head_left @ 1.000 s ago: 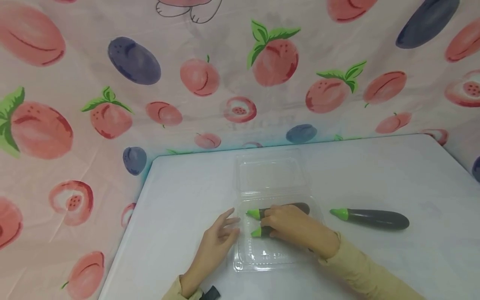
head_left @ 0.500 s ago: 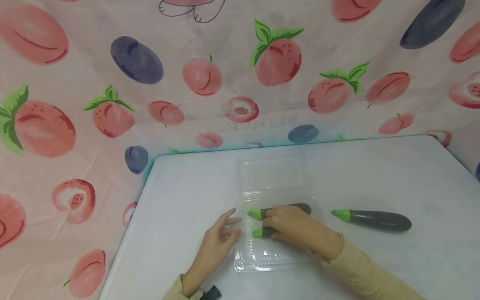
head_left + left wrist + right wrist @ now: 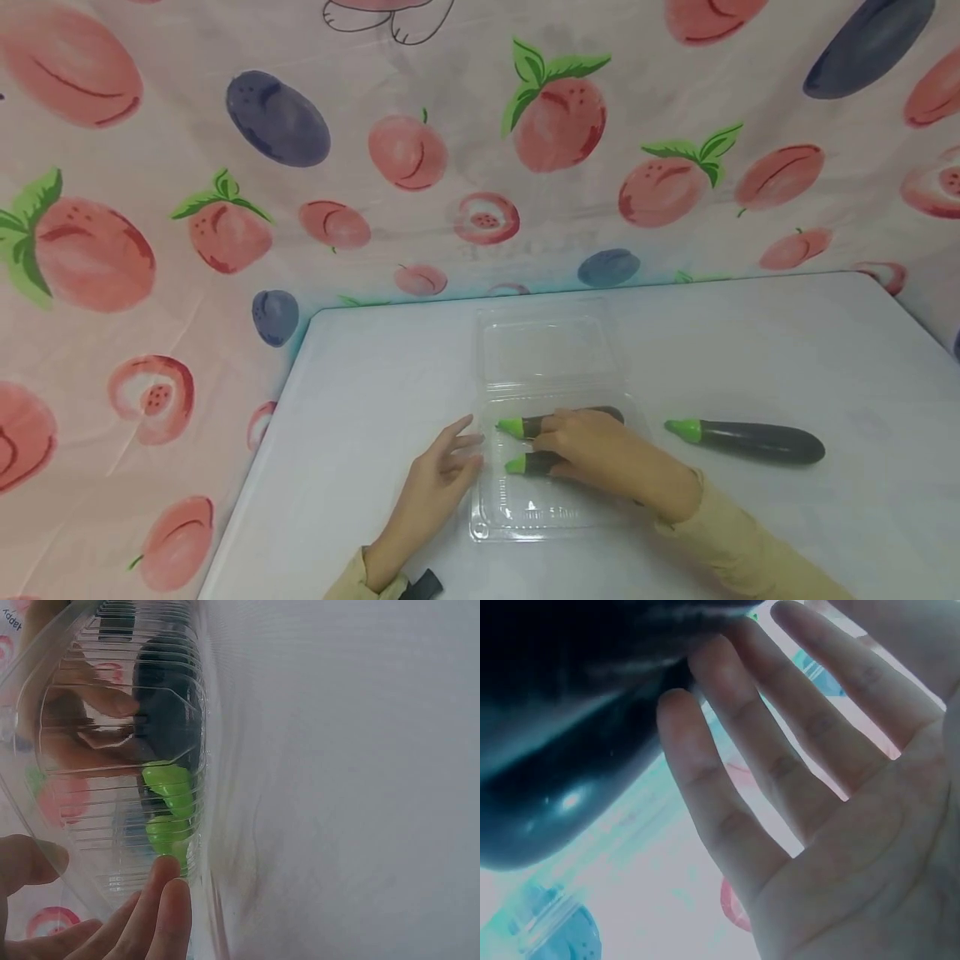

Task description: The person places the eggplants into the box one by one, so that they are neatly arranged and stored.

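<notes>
Eggplant pair (image 3: 536, 464) in clear container (image 3: 521, 508), under right hand (image 3: 596, 446) | left hand (image 3: 435, 479) at container edge | hands: fingers loosely extended

The head view has three eggplants (image 3: 753, 442): one at the right, and two near the lower middle, an upper eggplant (image 3: 531, 427) and a lower eggplant (image 3: 542, 463), both in one clear box (image 3: 517, 533). The box has one lid (image 3: 551, 346). There are two hands, one left hand (image 3: 431, 487) and one right hand (image 3: 592, 447); one white table (image 3: 375, 375); and one fruit-print cloth (image 3: 420, 71) across the upper frame.
</notes>
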`<state>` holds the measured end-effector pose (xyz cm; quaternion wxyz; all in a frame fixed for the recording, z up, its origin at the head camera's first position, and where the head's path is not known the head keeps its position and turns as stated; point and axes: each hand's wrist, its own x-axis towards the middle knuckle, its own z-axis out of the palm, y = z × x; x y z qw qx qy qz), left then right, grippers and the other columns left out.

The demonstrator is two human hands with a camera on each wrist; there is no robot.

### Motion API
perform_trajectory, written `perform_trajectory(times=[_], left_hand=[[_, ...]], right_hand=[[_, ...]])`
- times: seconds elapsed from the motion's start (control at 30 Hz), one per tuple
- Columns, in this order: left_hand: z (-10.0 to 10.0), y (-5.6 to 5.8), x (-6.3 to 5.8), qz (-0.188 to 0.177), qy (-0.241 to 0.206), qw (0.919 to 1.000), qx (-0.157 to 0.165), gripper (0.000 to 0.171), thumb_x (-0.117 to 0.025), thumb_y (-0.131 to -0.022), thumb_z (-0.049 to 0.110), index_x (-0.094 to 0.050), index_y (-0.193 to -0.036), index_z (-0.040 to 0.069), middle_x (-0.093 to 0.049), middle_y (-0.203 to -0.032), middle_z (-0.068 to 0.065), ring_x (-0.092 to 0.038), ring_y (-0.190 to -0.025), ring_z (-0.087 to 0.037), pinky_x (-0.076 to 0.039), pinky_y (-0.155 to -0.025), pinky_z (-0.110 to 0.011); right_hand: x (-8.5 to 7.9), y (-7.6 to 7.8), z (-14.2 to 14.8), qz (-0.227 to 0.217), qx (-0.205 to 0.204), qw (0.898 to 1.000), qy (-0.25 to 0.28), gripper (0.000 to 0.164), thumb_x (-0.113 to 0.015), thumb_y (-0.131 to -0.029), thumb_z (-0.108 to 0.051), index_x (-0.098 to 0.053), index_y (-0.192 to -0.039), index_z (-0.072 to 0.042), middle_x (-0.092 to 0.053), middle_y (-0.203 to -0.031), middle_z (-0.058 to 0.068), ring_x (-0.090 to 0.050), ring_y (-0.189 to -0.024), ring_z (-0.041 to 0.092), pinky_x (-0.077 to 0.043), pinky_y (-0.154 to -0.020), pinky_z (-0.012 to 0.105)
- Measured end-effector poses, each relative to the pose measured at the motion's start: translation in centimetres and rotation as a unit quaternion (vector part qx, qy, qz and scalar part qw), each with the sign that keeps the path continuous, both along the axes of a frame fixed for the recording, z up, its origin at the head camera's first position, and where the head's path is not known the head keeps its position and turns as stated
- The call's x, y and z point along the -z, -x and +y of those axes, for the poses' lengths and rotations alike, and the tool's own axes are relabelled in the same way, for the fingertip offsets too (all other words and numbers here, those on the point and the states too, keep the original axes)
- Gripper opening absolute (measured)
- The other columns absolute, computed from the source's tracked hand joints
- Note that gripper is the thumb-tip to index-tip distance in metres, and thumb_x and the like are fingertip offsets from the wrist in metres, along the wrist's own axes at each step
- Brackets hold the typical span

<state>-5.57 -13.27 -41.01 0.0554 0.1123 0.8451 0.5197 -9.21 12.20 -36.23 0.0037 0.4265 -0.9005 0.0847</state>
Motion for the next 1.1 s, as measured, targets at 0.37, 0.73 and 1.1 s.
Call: perform_trajectory(times=[0.37, 0.73, 1.1], left_hand=[[-0.1, 0.0, 0.0, 0.005, -0.003, 1.0, 0.002, 0.055, -0.062, -0.099, 0.027, -0.043, -0.148, 0.012, -0.065, -0.13, -0.013, -0.071, -0.104, -0.027, -0.059, -0.088, -0.031], [-0.1, 0.1, -0.2, 0.001, 0.0, 1.0, 0.004, 0.056, -0.062, -0.099, 0.028, -0.042, -0.149, 0.013, -0.064, -0.131, -0.013, -0.071, -0.105, -0.027, -0.059, -0.089, -0.032], [0.0, 0.0, -0.2, -0.002, 0.01, 0.9999, 0.003, 0.055, -0.061, -0.1, 0.026, -0.041, -0.149, 0.012, -0.064, -0.131, -0.014, -0.07, -0.105, -0.028, -0.06, -0.088, -0.032]], right_hand=[[-1.0, 0.1, 1.5, -0.009, 0.017, 1.0, 0.009, 0.027, -0.083, -0.077, -0.02, -0.073, -0.101, -0.013, -0.067, -0.094, -0.004, -0.063, -0.086, 0.012, -0.057, -0.078, 0.03], [-2.0, 0.0, 3.2, 0.009, 0.021, 1.0, 0.017, 0.031, -0.082, -0.079, -0.019, -0.072, -0.107, -0.01, -0.069, -0.103, 0.0, -0.065, -0.097, 0.019, -0.058, -0.087, 0.038], [-3.0, -0.3, 5.5, 0.018, 0.036, 0.999, 0.02, 0.034, -0.083, -0.079, -0.016, -0.072, -0.111, -0.011, -0.069, -0.107, 0.001, -0.066, -0.101, 0.022, -0.057, -0.09, 0.041]])
